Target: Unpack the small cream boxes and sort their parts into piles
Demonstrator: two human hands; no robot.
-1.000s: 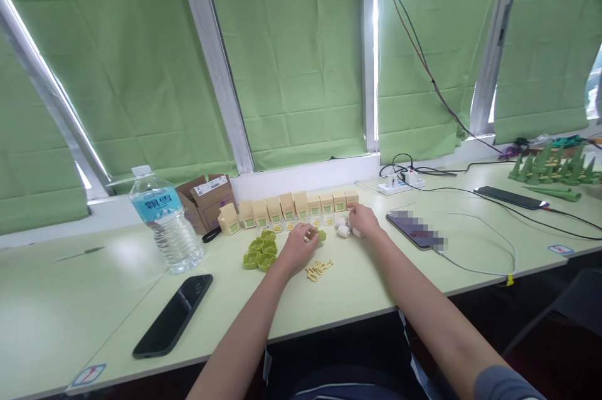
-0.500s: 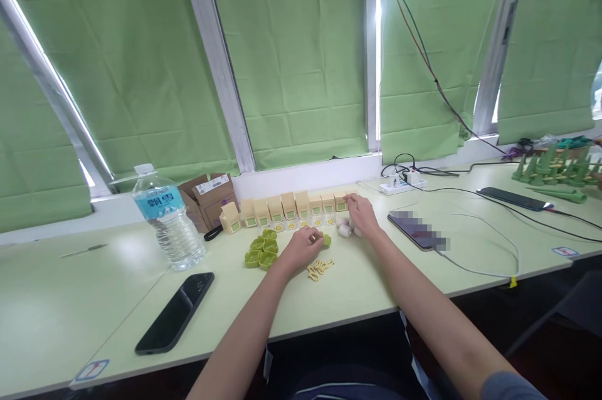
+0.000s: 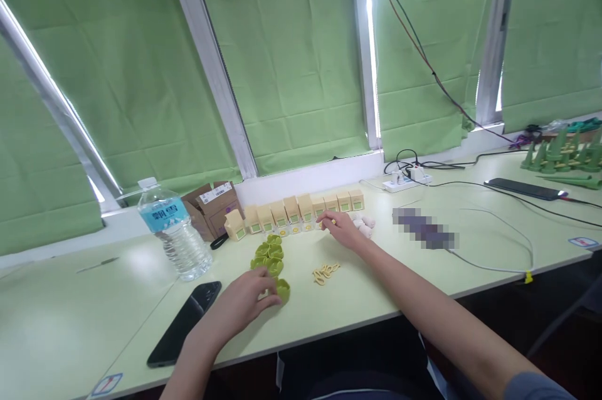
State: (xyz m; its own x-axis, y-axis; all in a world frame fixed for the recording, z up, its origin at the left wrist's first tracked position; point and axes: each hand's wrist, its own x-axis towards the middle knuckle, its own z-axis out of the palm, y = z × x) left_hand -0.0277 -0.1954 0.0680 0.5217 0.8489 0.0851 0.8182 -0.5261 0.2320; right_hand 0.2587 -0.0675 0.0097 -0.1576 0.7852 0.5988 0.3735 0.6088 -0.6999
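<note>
My left hand (image 3: 244, 301) is at the front of a cluster of green scalloped cup-shaped pieces (image 3: 274, 267). Its fingers close on one such green piece (image 3: 283, 290), partly hidden by them. Farther back, my right hand (image 3: 342, 228) bends over the right end of a row of small clear pieces with yellow centres (image 3: 295, 229). Its fingertips close on the end piece, which they mostly cover. Behind that row stand several small cream cartons with green labels (image 3: 292, 209). White rounded pieces (image 3: 365, 228) lie just beyond my right hand, and thin yellow loops (image 3: 324, 273) lie between my arms.
On the left are a water bottle (image 3: 176, 231), a black phone (image 3: 185, 321) and a cardboard box (image 3: 217, 210). A power strip (image 3: 407, 182) with cables sits at the back right. Farther right lie a dark phone (image 3: 524, 189) and green cone-shaped parts (image 3: 559, 152).
My left hand has moved left and nearer with a green piece, to the front of the cluster. My right hand has left the end carton and come left to the clear pieces.
</note>
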